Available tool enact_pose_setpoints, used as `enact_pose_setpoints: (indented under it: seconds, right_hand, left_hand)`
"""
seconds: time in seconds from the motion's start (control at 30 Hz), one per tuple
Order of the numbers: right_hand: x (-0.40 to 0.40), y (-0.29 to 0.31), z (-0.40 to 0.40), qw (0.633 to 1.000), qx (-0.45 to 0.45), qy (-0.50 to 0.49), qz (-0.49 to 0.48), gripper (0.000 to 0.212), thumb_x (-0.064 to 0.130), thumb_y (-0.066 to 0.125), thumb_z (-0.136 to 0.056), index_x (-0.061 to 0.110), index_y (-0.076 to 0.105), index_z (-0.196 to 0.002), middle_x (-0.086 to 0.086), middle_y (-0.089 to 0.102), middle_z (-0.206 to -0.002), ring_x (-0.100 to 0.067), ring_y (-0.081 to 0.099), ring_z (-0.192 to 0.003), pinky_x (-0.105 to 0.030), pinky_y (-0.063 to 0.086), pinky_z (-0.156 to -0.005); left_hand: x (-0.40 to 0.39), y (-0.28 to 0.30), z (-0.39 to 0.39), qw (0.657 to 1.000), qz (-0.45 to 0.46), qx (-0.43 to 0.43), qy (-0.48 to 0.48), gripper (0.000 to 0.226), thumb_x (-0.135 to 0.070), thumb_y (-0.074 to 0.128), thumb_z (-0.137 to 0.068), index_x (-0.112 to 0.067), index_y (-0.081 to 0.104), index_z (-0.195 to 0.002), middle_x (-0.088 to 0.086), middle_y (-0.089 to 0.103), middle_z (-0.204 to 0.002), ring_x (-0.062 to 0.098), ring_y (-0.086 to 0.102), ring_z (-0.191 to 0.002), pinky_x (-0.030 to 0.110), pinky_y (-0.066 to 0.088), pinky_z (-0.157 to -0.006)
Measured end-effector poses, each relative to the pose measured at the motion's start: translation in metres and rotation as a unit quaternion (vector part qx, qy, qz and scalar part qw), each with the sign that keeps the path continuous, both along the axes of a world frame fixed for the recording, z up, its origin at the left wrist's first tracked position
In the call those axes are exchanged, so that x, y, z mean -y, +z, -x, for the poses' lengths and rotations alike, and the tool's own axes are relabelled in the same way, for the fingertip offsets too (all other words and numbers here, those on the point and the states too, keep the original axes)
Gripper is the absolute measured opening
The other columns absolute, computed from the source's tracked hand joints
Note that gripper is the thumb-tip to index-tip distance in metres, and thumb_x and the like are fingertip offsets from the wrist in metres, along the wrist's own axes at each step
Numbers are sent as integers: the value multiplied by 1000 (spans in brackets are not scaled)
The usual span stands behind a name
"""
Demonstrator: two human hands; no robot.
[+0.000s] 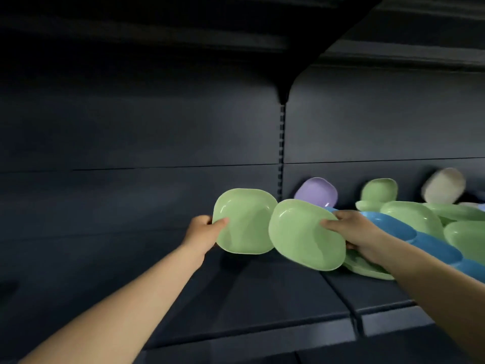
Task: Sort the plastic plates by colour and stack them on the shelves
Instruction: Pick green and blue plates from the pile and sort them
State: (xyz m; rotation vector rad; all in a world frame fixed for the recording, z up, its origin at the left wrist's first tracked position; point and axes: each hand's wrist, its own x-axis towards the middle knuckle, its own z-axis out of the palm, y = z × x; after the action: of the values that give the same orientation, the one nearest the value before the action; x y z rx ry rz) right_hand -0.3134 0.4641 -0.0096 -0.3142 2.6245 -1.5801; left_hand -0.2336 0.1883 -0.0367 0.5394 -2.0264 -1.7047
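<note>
Right hand [351, 232] pinching a green plate [305, 235] by its rim, left hand [204, 227] pinching another [245, 222], both tilted above the bare shelf [262, 298]. Thin edge holds: could slip. Behind, heaped mixed plates [420, 227] could slide.

Ahead of you stands a dark back panel [147, 132], split by a thin horizontal seam [170, 168] running from nine o'clock toward three. At twelve o'clock a slotted upright [282, 143] runs down it, topped by a bracket [283, 90]. The dim underside of an upper tier [157, 24] hangs overhead.
</note>
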Motion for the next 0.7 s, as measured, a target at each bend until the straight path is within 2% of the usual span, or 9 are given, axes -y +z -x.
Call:
enact_pose_setpoints:
  seconds: [0.03, 0.1, 0.2, 0.3, 0.37, 0.47, 0.53, 0.6, 0.7]
  right_hand:
    - [17, 1, -1, 1000, -2, 2, 11, 23, 17, 63, -88, -4, 65, -96, -27, 66, -86, -24, 55, -71, -35, 41, -65]
    - [57, 6, -11, 999, -4, 16, 37, 21, 16, 65, -88, -3, 66, -97, -24, 69, -98, -26, 60, -79, -36, 46, -71]
    - [124, 12, -32, 996, -3, 45, 82, 15, 19, 66, -88, 5, 67, -95, -16, 70, -98, -28, 63, -83, -36, 50, -75]
    - [196, 18, -68, 990, 0, 86, 111, 13, 21, 66, -88, 10, 69, -94, -11, 72, -96, -30, 68, -89, -40, 52, -83]
    - [244, 19, -96, 984, 4, 113, 134, 17, 19, 65, -89, 6, 69, -100, -11, 72, -96, -29, 68, -87, -39, 54, -80]
    - [314, 16, -143, 978, 12, 145, 152, 17, 16, 64, -90, 5, 68, -102, -11, 72, -95, -27, 67, -80, -33, 53, -70]
    - [357, 10, -172, 975, 20, 157, 154, 17, 16, 65, -89, 5, 68, -101, -11, 72, -95, -29, 68, -85, -37, 54, -75]
    - [393, 5, -198, 975, 21, 162, 154, 16, 17, 65, -89, 5, 68, -99, -11, 72, -96, -30, 68, -88, -38, 53, -79]
    - [431, -6, -229, 974, 20, 152, 168, 10, 15, 65, -89, 6, 67, -92, -11, 70, -93, -28, 64, -82, -34, 50, -72]
  left_hand:
    - [16, 4, -13, 1000, 6, -3, 8, 22, -25, 65, -86, -3, 64, -85, 12, 68, -88, 25, 61, -79, 33, 47, -72]
    - [50, 11, -41, 1000, 14, -11, 24, 19, -24, 65, -86, -6, 65, -82, 11, 70, -90, 25, 63, -81, 36, 50, -75]
    - [103, 21, -87, 998, 21, -20, 56, 16, -21, 65, -87, -7, 65, -79, 10, 70, -89, 25, 63, -82, 37, 51, -79]
    - [163, 27, -140, 994, 29, -16, 100, 23, -21, 66, -86, 2, 65, -90, 15, 71, -96, 27, 64, -85, 42, 53, -86]
    - [204, 29, -176, 991, 33, -9, 133, 26, -20, 66, -85, 5, 66, -94, 18, 71, -99, 29, 66, -87, 43, 53, -86]
    - [262, 29, -234, 986, 39, 9, 160, 14, -15, 64, -86, 0, 65, -86, 15, 70, -93, 27, 66, -79, 34, 55, -72]
    - [297, 26, -269, 985, 40, 16, 166, 10, -12, 64, -86, -5, 64, -80, 14, 69, -88, 24, 64, -73, 30, 53, -65]
    - [328, 20, -298, 985, 32, 25, 166, 7, -10, 65, -86, -7, 64, -80, 14, 69, -87, 25, 64, -75, 33, 52, -69]
    - [361, 6, -328, 987, 15, 51, 154, 8, -9, 66, -86, -3, 65, -90, 13, 71, -93, 28, 67, -89, 38, 54, -80]
